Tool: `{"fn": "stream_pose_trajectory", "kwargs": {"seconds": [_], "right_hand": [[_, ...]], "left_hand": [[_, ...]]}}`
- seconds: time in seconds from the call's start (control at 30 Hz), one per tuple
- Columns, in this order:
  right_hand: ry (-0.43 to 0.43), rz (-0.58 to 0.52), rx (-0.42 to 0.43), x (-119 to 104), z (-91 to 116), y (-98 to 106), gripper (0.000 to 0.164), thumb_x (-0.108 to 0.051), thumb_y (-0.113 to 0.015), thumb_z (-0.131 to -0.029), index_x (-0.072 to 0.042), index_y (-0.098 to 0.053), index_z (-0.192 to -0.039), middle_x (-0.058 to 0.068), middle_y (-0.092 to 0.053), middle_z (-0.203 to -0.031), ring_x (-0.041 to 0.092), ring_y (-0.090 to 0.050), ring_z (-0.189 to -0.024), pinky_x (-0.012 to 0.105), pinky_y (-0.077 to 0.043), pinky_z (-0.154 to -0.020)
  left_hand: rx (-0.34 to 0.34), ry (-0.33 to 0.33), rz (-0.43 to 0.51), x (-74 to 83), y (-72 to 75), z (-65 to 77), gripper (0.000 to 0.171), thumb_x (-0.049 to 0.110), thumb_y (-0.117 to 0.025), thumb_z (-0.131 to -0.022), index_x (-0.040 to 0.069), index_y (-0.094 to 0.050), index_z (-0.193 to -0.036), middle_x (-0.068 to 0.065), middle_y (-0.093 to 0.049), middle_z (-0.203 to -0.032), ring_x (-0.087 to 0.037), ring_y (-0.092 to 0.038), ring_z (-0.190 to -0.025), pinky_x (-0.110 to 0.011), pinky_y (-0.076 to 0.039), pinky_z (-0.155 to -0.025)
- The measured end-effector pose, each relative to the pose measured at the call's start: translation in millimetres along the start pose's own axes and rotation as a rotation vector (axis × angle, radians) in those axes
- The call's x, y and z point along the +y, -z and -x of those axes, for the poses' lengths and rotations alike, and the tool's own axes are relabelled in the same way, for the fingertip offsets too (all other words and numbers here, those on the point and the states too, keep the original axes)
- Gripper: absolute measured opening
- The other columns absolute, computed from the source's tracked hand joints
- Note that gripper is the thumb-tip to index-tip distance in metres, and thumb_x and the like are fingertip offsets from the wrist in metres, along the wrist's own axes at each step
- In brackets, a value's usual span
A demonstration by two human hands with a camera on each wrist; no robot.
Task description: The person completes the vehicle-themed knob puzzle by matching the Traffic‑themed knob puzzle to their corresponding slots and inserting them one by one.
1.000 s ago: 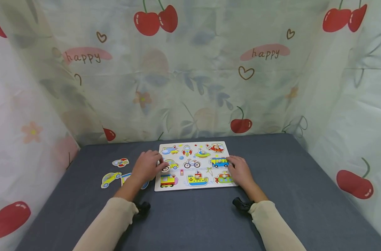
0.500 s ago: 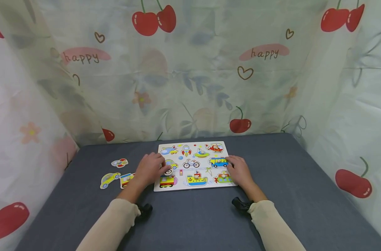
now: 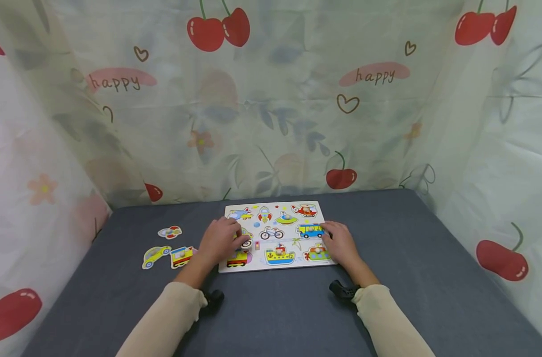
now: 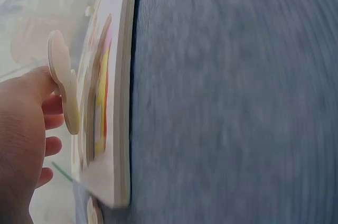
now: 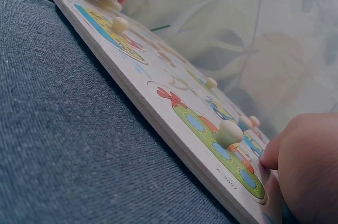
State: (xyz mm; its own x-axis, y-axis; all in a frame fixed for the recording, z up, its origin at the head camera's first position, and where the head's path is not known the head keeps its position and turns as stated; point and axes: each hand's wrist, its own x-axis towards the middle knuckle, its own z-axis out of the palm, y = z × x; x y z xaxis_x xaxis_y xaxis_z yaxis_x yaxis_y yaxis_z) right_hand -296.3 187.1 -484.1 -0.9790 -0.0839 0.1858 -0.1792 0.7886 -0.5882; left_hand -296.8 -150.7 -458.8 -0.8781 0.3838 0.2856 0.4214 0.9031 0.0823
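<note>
My left hand [image 3: 219, 240] pinches a thin wooden puzzle piece [image 4: 64, 84] by its hidden side. The piece is raised on edge over the left part of the puzzle board [image 3: 257, 255]; a black-rimmed wheel shows at my fingertips in the head view. Below it is the board's train picture [image 3: 238, 258], partly covered by the hand. At the board's right edge, my right hand [image 3: 341, 243] rests with its fingertips beside the bus piece [image 3: 310, 230]. Close to that hand lies the green submarine piece [image 5: 214, 150] with a round knob. A bicycle picture [image 3: 271, 233] sits mid-board.
On the dark cloth [image 3: 275, 312] left of the board lie a rocket piece [image 3: 170, 232], a yellow car piece [image 3: 156, 257] and a train piece [image 3: 183, 257]. A ship piece [image 3: 280, 256] and a helicopter piece [image 3: 304, 210] are in the board. A printed curtain [image 3: 271, 124] stands behind.
My left hand has moved slightly right over the board with the puzzle piece, uncovering the loose train piece. My right hand stays at the board's right edge.
</note>
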Motion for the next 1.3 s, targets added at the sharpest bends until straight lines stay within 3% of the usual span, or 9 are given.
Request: {"fn": "stream_pose_trajectory", "kwargs": {"seconds": [0.43,0.67,1.07,1.3], "right_hand": [[-0.003,-0.002,0.006,1,-1,-2,0.039,-0.012,-0.056,-0.095,0.0,-0.058,-0.132,0.019,-0.051,-0.139,0.037,-0.037,-0.133,0.054,-0.028,-0.107],[-0.008,-0.005,0.001,2,-1,-1,0.04,-0.013,-0.055,-0.096,0.0,-0.058,-0.133,0.018,-0.051,-0.14,0.037,-0.036,-0.134,0.054,-0.027,-0.107],[-0.012,-0.006,0.006,1,-1,-1,0.039,-0.012,-0.055,-0.095,0.0,-0.058,-0.133,0.018,-0.051,-0.14,0.037,-0.036,-0.134,0.054,-0.027,-0.108],[-0.002,0.001,0.011,1,-1,-2,0.039,-0.011,-0.055,-0.095,0.001,-0.058,-0.132,0.019,-0.051,-0.139,0.037,-0.037,-0.133,0.054,-0.027,-0.107]], "left_hand": [[0.07,-0.003,0.028,25.2,-12.0,-12.3,0.032,0.048,-0.068,-0.088,0.021,-0.061,-0.071,0.005,-0.061,-0.078,-0.017,-0.052,-0.076,-0.033,-0.043,-0.07],[0.087,0.037,0.065,34.9,-17.2,-12.9,0.027,0.041,-0.069,-0.089,0.021,-0.062,-0.072,0.003,-0.062,-0.085,-0.019,-0.053,-0.082,-0.038,-0.044,-0.076],[0.121,0.07,0.093,37.2,-23.5,-9.7,0.015,0.035,-0.071,-0.088,0.021,-0.069,-0.084,0.005,-0.061,-0.087,-0.018,-0.055,-0.085,-0.038,-0.043,-0.077],[0.081,0.048,0.131,35.9,-21.5,-10.5,0.019,0.034,-0.07,-0.089,0.019,-0.072,-0.101,0.002,-0.065,-0.101,-0.021,-0.058,-0.099,-0.042,-0.045,-0.085]]}}
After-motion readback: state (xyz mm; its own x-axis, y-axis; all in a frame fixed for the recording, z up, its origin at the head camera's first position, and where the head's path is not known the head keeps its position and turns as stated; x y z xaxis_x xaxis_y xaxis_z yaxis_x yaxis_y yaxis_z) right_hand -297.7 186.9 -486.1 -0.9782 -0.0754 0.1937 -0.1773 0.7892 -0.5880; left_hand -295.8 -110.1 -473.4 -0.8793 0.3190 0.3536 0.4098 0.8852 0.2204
